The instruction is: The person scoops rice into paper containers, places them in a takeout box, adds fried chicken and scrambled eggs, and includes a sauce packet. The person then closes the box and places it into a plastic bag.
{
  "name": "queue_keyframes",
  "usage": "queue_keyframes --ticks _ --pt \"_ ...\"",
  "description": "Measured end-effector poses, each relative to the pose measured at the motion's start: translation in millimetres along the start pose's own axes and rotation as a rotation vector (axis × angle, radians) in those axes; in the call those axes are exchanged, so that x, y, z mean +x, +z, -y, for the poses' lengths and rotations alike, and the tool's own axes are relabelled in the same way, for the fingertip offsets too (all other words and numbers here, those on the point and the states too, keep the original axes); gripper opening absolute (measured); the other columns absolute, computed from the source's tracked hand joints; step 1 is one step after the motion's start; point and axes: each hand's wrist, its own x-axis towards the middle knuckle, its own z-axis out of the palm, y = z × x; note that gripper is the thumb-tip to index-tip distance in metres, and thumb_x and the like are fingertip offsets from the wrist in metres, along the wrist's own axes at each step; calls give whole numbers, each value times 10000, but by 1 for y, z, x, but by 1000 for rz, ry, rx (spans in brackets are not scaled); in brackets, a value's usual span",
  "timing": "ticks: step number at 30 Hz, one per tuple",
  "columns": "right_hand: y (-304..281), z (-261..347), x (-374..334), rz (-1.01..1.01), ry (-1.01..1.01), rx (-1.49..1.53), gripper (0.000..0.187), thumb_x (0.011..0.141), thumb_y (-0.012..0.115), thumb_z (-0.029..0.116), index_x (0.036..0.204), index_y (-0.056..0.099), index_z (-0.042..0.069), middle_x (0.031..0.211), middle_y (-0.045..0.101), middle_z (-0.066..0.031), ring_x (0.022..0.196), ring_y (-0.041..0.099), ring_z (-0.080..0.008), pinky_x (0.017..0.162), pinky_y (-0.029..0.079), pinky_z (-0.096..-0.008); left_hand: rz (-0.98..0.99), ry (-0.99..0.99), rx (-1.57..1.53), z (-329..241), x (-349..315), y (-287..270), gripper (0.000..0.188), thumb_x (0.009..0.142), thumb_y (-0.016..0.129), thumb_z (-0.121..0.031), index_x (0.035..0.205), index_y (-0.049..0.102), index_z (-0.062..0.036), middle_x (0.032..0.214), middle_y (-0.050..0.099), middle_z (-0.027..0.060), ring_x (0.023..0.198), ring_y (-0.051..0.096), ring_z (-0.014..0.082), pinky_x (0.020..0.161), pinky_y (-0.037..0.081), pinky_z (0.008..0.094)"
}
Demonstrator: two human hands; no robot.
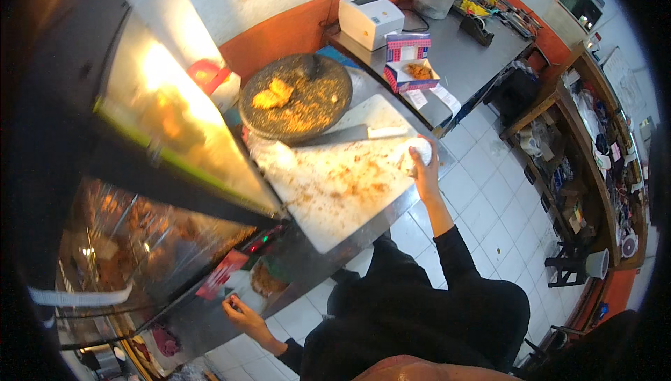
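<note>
My right hand (426,164) is wrapped round a white rounded thing (420,148), perhaps a cloth or a small container, at the right edge of a white cutting board (318,229). Orange-brown crumbs cover much of the board. Behind them lies a knife (342,134), its white handle pointing toward my right hand. A dark stone mortar (328,117) at the board's far left holds a yellow-orange fried piece (273,94) and crumbs. Lower left, my left hand (246,320) has its fingers closed beside a bag (244,284) and a brown lump (268,280); whatever is in them is too small to make out.
A lit glass display case (168,112) with food rises close on the left. Farther back, a patterned open box (409,47) with fried food and a white printer (370,19) stand on the steel counter (482,60). Wooden shelves (559,112) line the right, beyond the tiled floor.
</note>
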Motion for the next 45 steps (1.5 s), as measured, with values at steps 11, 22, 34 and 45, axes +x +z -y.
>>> queue_keyframes --ticks 11,22,34,45 --pt "-97 7 377 -187 -42 -84 543 842 730 247 1270 474 32 1139 569 -103 1053 571 -195 898 485 -338 851 444 -495 -416 10 328 133 964 579 -112 945 599 18 780 628 96 713 608 158 672 479 299" --pt "-61 -82 521 -49 -572 -592 528 765 761 244 1211 531 78 1148 485 -209 1065 491 -385 906 397 -475 648 542 -434 -605 45 719 431 769 707 -39 1142 492 -51 846 553 124 826 591 299 721 487 408" --pt "-62 -87 505 -58 -711 -946 358 911 626 280 1196 585 67 1147 537 -151 1100 486 -347 929 399 -476 641 469 -705 -574 20 659 355 930 589 -75 1257 461 -19 1071 596 160 821 615 234 743 497 328" --pt "69 102 131 310 -557 -75 162 983 545 141 1048 611 7 1030 600 -65 962 548 -148 859 448 -291 1091 337 -698 -328 -101 185 238 1005 480 -125 1231 521 -63 1058 621 58 932 604 150 808 493 311"
